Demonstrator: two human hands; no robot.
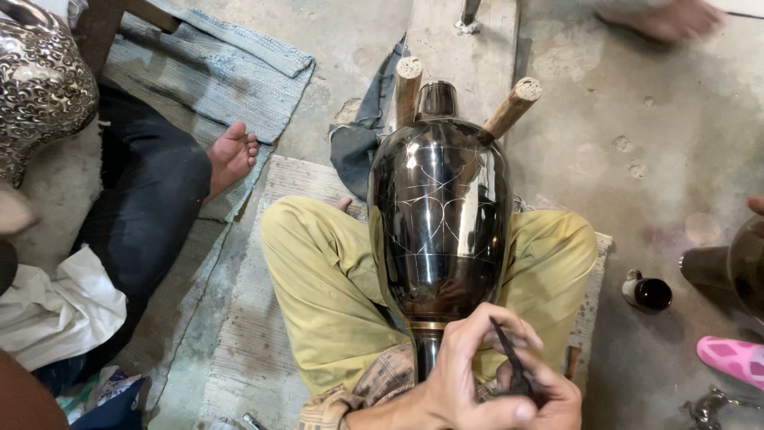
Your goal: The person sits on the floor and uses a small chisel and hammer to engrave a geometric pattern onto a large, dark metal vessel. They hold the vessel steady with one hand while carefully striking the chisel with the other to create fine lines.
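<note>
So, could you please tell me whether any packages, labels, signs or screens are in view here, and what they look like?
No sign, screen or label shows.
Possible wrapper: bottom left on the floor, crumpled, pale with green and blue patches; too unclear to be sure.
</note>
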